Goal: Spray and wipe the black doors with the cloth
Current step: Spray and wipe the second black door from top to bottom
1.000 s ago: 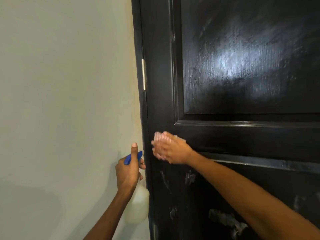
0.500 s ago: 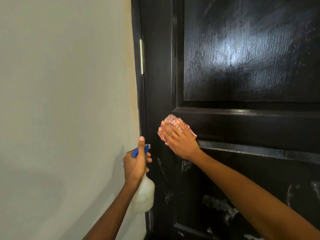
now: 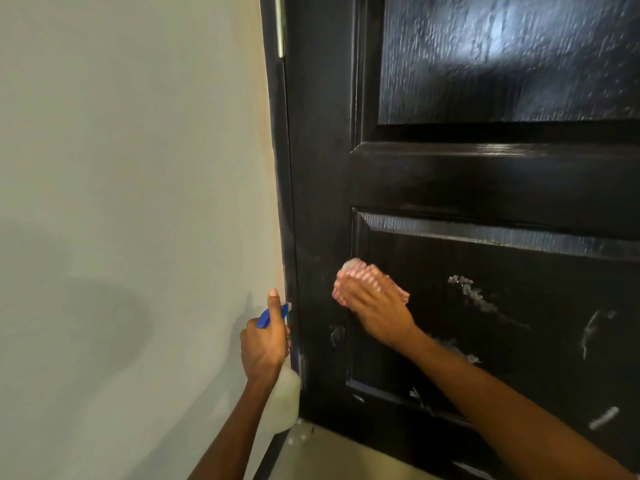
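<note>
The black door (image 3: 485, 188), streaked with white foam right of the right hand (image 3: 379, 311), is flanked by a pale wall (image 3: 121, 202). The cloth (image 3: 363, 277) is pressed flat under that grip's straight fingers; the spray bottle (image 3: 284, 400) is clenched in the left hand (image 3: 265, 344). Since earlier, the cloth has been moved down onto the lower panel.

This is looking like a room inside a home: a glossy black panelled door (image 3: 485, 188) is hanging on a metal hinge (image 3: 280, 26) beside a plain pale painted wall (image 3: 121, 168), above a light floor (image 3: 332, 455).
</note>
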